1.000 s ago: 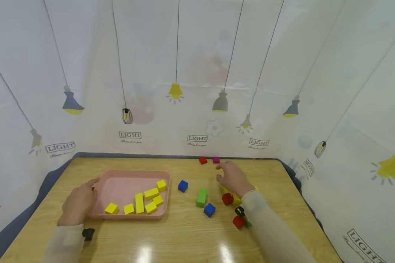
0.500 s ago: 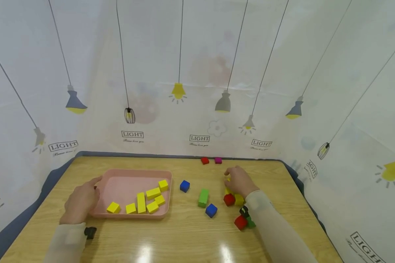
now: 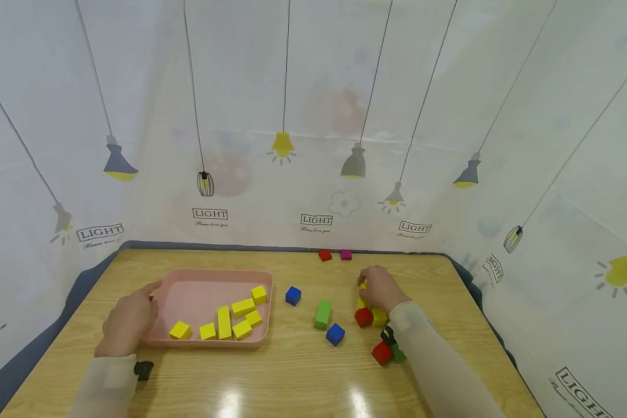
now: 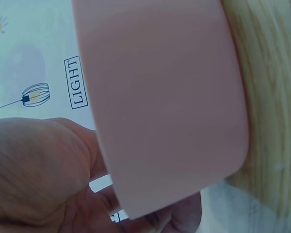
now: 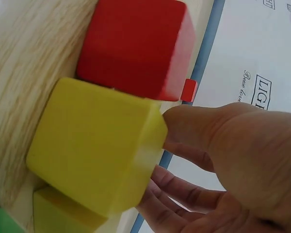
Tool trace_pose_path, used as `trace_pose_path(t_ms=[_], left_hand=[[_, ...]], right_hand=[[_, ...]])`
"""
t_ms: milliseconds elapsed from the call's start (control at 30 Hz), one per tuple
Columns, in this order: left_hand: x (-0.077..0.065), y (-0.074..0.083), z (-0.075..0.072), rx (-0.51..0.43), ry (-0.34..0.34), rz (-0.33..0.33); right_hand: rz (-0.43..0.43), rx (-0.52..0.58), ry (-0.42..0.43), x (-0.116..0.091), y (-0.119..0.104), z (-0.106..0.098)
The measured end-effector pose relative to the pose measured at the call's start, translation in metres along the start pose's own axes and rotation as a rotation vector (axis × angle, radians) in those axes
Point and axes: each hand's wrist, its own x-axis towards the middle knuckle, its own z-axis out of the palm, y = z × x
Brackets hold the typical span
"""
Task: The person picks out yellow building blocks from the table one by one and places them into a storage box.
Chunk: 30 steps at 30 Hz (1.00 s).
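Observation:
My left hand (image 3: 129, 321) grips the left rim of a pink tray (image 3: 201, 293); the left wrist view shows the thumb at the rim and fingers around the tray wall (image 4: 165, 97). Several yellow blocks (image 3: 224, 323) lie inside the tray, mostly towards its right side. On the right, fingers and thumb of my right hand (image 3: 382, 288) pinch a yellow block (image 3: 361, 303), mostly covered by the hand. Closer to me, a red block (image 3: 363, 317) touches another yellow block (image 3: 379, 317). In the right wrist view that nearer yellow block (image 5: 94, 145) partly hides the fingertips.
Between tray and right hand lie two blue blocks (image 3: 293, 296) and a light green block (image 3: 323, 314). Near the right forearm are a red block (image 3: 382, 353) and a dark green block (image 3: 399, 353). A red piece (image 3: 325, 255) and a magenta piece (image 3: 346, 255) lie at the back edge.
My right hand has come down and nearer onto the yellow block, its fingers drawing in around it. The left hand has stayed on the tray. The head view has shifted slightly.

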Motion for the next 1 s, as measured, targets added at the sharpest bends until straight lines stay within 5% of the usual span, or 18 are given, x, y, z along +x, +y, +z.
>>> trace_pose_path(t_ms=[533,1000], left_hand=[[0.001,-0.001,-0.001,-0.024,0.000,0.022],[0.001,-0.002,0.001,-0.019,-0.006,0.016]], right_hand=[[0.016,0.010,0.012,0.001,-0.005,0.000],[-0.136,-0.032,0.110,0.001,-0.029,-0.007]])
